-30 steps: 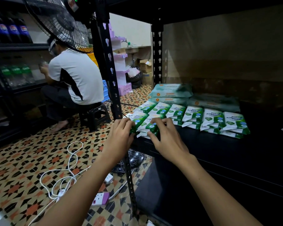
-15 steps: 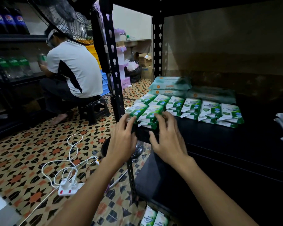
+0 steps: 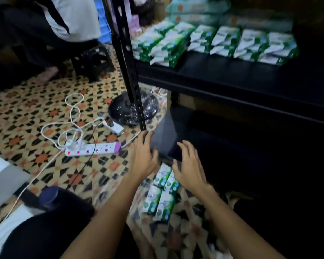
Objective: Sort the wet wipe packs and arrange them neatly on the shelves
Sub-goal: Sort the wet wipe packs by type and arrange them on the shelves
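Black metal shelf (image 3: 241,79) is carrying a row of green-and-white wipe packs (image 3: 224,42), stacked neatly along its front edge, with larger pale packs (image 3: 196,8) lying behind them. Patterned tile floor (image 3: 26,113) is holding a white power strip (image 3: 94,148) (cables tangled beside it). Four more wipe packs (image 3: 162,193) are lying on the floor below the shelf. Left hand (image 3: 143,156) and right hand (image 3: 190,168) are hovering above them, fingers spread, gripping nothing.
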